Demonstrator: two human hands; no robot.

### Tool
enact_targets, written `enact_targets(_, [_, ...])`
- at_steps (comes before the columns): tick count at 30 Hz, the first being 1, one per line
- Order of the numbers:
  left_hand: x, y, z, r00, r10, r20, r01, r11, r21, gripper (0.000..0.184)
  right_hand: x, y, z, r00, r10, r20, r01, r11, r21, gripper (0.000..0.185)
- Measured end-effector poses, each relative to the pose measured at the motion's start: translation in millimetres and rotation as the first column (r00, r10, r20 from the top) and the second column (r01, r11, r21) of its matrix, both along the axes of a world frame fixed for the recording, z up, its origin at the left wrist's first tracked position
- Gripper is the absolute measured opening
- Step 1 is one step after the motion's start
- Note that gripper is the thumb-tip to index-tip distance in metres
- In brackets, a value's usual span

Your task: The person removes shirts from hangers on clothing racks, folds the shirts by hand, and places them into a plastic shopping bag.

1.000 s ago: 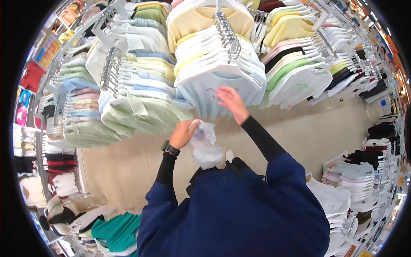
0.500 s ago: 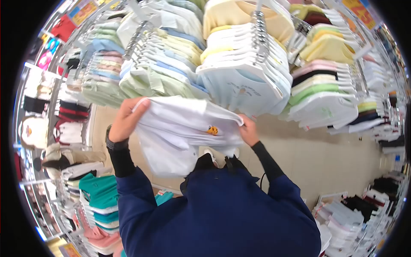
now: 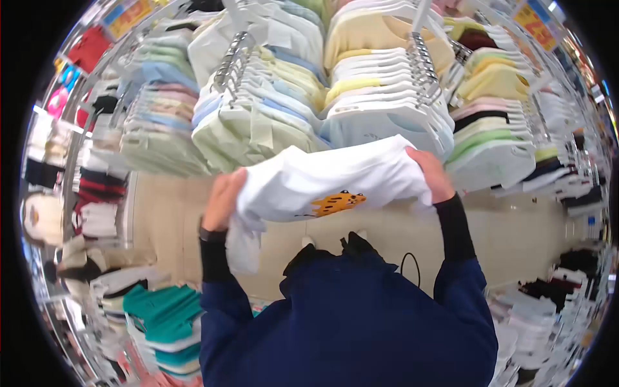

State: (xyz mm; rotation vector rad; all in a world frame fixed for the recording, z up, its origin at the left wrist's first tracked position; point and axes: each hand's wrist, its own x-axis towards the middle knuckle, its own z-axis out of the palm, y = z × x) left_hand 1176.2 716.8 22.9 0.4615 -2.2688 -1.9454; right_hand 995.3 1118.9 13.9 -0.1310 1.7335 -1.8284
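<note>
A white T-shirt (image 3: pixel 284 187) with an orange spotted cartoon animal printed on it is stretched between my two hands, in front of the hanging clothes. My left hand (image 3: pixel 224 197) grips its left end, fingers closed and partly hidden by the cloth. At the other end my right hand (image 3: pixel 432 174) is closed on the fabric, thumb toward the middle. Some of the cloth hangs down below my left hand. Just behind the T-shirt hang a pale blue shirt (image 3: pixel 387 129) and a light green shirt (image 3: pixel 235 138).
Racks of shirts on white hangers (image 3: pixel 380 74) run across the far side. To the left below, teal shirts (image 3: pixel 164 313) hang on a lower rack. Folded or hanging dark and white clothes (image 3: pixel 535 303) are at the lower right. Pale floor (image 3: pixel 174 226) lies between.
The T-shirt has been turned and spread so more of the animal print shows. My right hand has moved right and up; my left hand has moved slightly right and down.
</note>
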Motion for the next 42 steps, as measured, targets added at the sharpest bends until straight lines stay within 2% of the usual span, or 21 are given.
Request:
enact_targets(1, [-7, 15, -8, 1.000, -0.029, 0.010, 0.029, 0.999, 0.023, 0.039, 21, -19, -1, 0.993, -0.107, 0.050, 0.109, 0.992, -0.055, 0.032])
enact_targets(2, [-11, 34, -6, 0.993, -0.107, 0.045, 0.108, 0.993, -0.040, 0.041, 41, -37, -2, 0.973, -0.205, 0.103, 0.216, 0.971, -0.103, 0.032])
enact_targets(4, [-20, 67, -19, 0.972, -0.231, -0.052, 0.222, 0.965, -0.137, 0.037, 76, -66, -10, 0.974, -0.218, 0.068, 0.222, 0.974, -0.053, 0.034])
enact_targets(6, [-28, 102, -24, 0.915, -0.367, -0.167, 0.324, 0.915, -0.239, 0.032, 104, -93, -18, 0.980, -0.159, -0.118, 0.150, 0.985, -0.083, 0.032])
enact_targets(7, [-29, 112, -29, 0.878, -0.431, -0.208, 0.375, 0.889, -0.263, 0.031, 117, -106, -9, 0.977, -0.163, -0.141, 0.151, 0.984, -0.093, 0.031])
enact_targets(10, [-33, 112, -9, 0.799, -0.577, -0.169, 0.523, 0.805, -0.280, 0.036, 133, -115, 4, 0.961, -0.213, -0.176, 0.205, 0.977, -0.061, 0.029])
enact_targets(13, [-41, 114, -17, 0.736, -0.639, -0.224, 0.555, 0.759, -0.340, 0.037, 143, -111, -1, 0.826, -0.097, -0.555, 0.246, 0.949, 0.199, 0.021])
enact_targets(15, [-54, 115, -26, 0.672, -0.677, -0.301, 0.605, 0.736, -0.303, 0.034, 147, -98, 2, 0.766, -0.106, -0.634, 0.308, 0.926, 0.217, 0.019])
enact_targets(16, [-64, 114, -25, 0.617, -0.735, -0.281, 0.670, 0.678, -0.303, 0.033, 151, -89, 3, 0.737, -0.108, -0.667, 0.337, 0.915, 0.223, 0.020])
enact_targets(17, [-74, 113, -21, 0.559, -0.789, -0.256, 0.730, 0.615, -0.298, 0.033, 151, -79, 9, 0.630, -0.137, -0.765, 0.461, 0.858, 0.227, 0.034])
enact_targets(19, [-83, 123, -5, 0.465, -0.846, -0.262, 0.801, 0.528, -0.284, 0.030, 140, -69, 35, 0.357, 0.029, -0.934, 0.625, 0.736, 0.262, 0.038])
enact_targets(22, [-98, 142, 8, 0.292, -0.894, -0.340, 0.858, 0.401, -0.319, 0.030, 115, -43, 28, 0.346, 0.157, -0.925, 0.524, 0.786, 0.329, 0.033])
enact_targets(24, [-107, 151, 25, 0.358, -0.887, -0.292, 0.854, 0.437, -0.281, 0.030, 102, -5, 13, 0.586, 0.199, -0.785, 0.257, 0.874, 0.413, 0.031])
enact_targets(26, [-108, 164, 32, 0.431, -0.872, -0.233, 0.859, 0.475, -0.190, 0.031, 109, 12, 32, 0.587, 0.114, -0.801, 0.325, 0.874, 0.363, 0.030])
enact_targets(28, [-114, 191, 19, 0.354, -0.927, -0.122, 0.818, 0.370, -0.440, 0.028, 117, 39, 52, 0.625, 0.077, -0.777, 0.360, 0.855, 0.374, 0.029])
enact_targets(30, [-122, 223, -2, 0.324, -0.946, -0.016, 0.706, 0.254, -0.662, 0.027, 117, 71, 64, 0.545, 0.103, -0.832, 0.416, 0.829, 0.374, 0.030])
enact_targets(32, [-137, 254, -30, 0.355, -0.934, -0.049, 0.674, 0.292, -0.678, 0.025, 118, 110, 67, 0.465, 0.128, -0.876, 0.484, 0.792, 0.373, 0.030])
enact_targets(35, [-163, 306, -58, 0.387, -0.909, -0.154, 0.633, 0.383, -0.672, 0.021, 120, 187, 60, 0.539, 0.066, -0.840, 0.531, 0.747, 0.399, 0.026])
enact_targets(36, [-171, 325, -60, 0.408, -0.902, -0.140, 0.632, 0.389, -0.670, 0.020, 123, 215, 56, 0.573, 0.047, -0.819, 0.537, 0.733, 0.418, 0.025])
enact_targets(39, [-189, 390, -44, 0.481, -0.874, -0.073, 0.605, 0.390, -0.694, 0.020, 134, 289, 57, 0.850, 0.094, -0.519, 0.322, 0.687, 0.652, 0.022])
enact_targets(42, [-199, 450, -57, 0.529, -0.825, -0.197, 0.511, 0.496, -0.702, 0.018, 134, 339, 45, 0.946, 0.006, -0.325, 0.106, 0.940, 0.326, 0.029])
